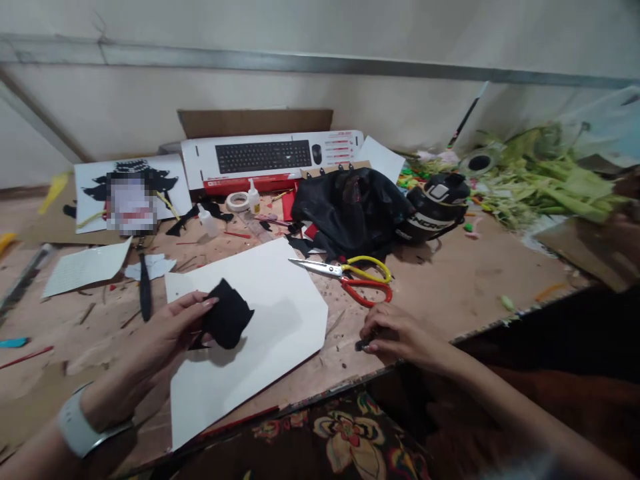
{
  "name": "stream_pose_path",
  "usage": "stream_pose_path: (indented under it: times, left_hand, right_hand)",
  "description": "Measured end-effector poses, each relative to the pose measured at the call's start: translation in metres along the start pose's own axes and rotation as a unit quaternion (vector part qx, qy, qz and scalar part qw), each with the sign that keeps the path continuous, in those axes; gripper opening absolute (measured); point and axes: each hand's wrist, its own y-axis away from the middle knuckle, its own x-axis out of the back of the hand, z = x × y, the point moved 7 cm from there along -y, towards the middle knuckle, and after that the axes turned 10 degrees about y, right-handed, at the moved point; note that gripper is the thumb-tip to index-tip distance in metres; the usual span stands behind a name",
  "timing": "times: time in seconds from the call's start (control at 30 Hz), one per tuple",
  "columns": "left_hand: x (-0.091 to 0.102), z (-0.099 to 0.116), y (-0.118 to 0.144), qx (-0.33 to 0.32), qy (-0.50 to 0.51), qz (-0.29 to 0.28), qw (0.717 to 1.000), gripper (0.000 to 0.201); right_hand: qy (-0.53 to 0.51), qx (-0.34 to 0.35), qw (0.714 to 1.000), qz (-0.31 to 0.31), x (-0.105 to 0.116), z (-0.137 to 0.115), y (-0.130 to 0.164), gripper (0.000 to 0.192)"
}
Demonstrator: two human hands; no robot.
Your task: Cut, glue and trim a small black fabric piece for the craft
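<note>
My left hand (pixel 187 327) pinches a black cut-out piece (pixel 229 315), paper or cloth, I cannot tell which. It hangs over a large white sheet of card (pixel 280 300) with angled corners. To the right of the card, my right hand (pixel 387 333) is closed near the table's front edge, with a small dark scrap (pixel 361 346) between its fingertips. Scissors (pixel 345 272) with one yellow and one red handle lie across the card's far right edge, blades pointing left.
Behind the scissors is a black cloth bundle (pixel 350 207) beside a black bottle (pixel 434 208). Glue bottles (pixel 253 198), a tape roll (pixel 237 201) and a keyboard box (pixel 273 157) stand farther back. Left lies a picture (pixel 173 180) with black cut-outs; right, a heap of green leaves (pixel 540 180).
</note>
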Motion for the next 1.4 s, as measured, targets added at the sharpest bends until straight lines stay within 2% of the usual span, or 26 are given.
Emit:
stream_pose_path:
  times: [0.27,0.4,0.47,0.53,0.57,0.7,0.8,0.87,0.93,1.0,1.1,1.17,1.27,1.33,1.4]
  left_hand:
    - [-0.01,-0.004,0.0,0.015,0.073,-0.025,0.997,0.028]
    - [-0.01,-0.001,0.0,0.013,0.072,-0.01,0.997,0.032]
    - [-0.012,0.001,-0.001,0.017,0.072,-0.007,0.997,0.034]
    - [-0.018,0.004,-0.001,0.015,0.079,-0.007,0.997,0.031]
    - [-0.021,0.007,-0.001,0.007,0.087,-0.009,0.996,0.027]
    - [-0.034,0.018,-0.007,-0.038,0.133,-0.02,0.99,0.014]
    - [-0.037,0.021,-0.015,-0.054,0.175,-0.017,0.983,0.009]
    - [-0.04,0.022,-0.021,-0.056,0.196,-0.025,0.979,0.008]
    - [-0.044,0.024,-0.024,-0.057,0.206,-0.038,0.976,0.008]
    - [-0.048,0.025,-0.026,-0.057,0.21,-0.049,0.975,0.008]
    - [-0.053,0.023,-0.027,-0.059,0.202,-0.054,0.976,0.011]
    - [-0.054,0.022,-0.027,-0.053,0.182,-0.052,0.98,0.015]
    - [-0.05,0.027,-0.025,-0.056,0.151,-0.039,0.986,0.021]
    - [-0.038,0.042,-0.019,-0.093,0.143,-0.012,0.985,0.024]
    - [-0.021,0.058,-0.009,-0.132,0.125,0.02,0.983,0.026]
  right_hand:
    - [-0.041,-0.082,0.996,-0.004,-0.01,0.015,0.009,0.027]
    - [-0.072,-0.104,0.992,0.021,0.004,0.007,-0.009,0.032]
    - [-0.064,-0.077,0.994,0.044,0.015,-0.009,-0.033,0.03]
    - [-0.053,-0.018,0.998,0.027,0.016,-0.031,-0.065,0.025]
    - [-0.049,0.019,0.999,0.005,0.013,-0.044,-0.082,0.022]
    - [-0.023,0.08,0.996,-0.039,-0.003,-0.073,-0.138,0.012]
    - [-0.018,0.115,0.992,-0.058,-0.009,-0.088,-0.159,0.01]
    - [-0.028,0.143,0.989,-0.029,-0.004,-0.098,-0.166,0.015]
    - [-0.079,0.143,0.987,0.006,0.004,-0.105,-0.171,0.026]
    - [-0.186,0.102,0.977,0.012,0.005,-0.105,-0.178,0.035]
    - [-0.317,0.045,0.947,0.025,0.002,-0.103,-0.191,0.038]
    - [-0.331,0.037,0.942,0.051,0.004,-0.102,-0.197,0.035]
    - [-0.285,0.049,0.956,0.057,0.006,-0.099,-0.194,0.033]
    - [-0.168,0.069,0.982,0.049,0.005,-0.097,-0.186,0.03]
    - [-0.01,0.099,0.994,0.055,0.002,-0.095,-0.176,0.025]
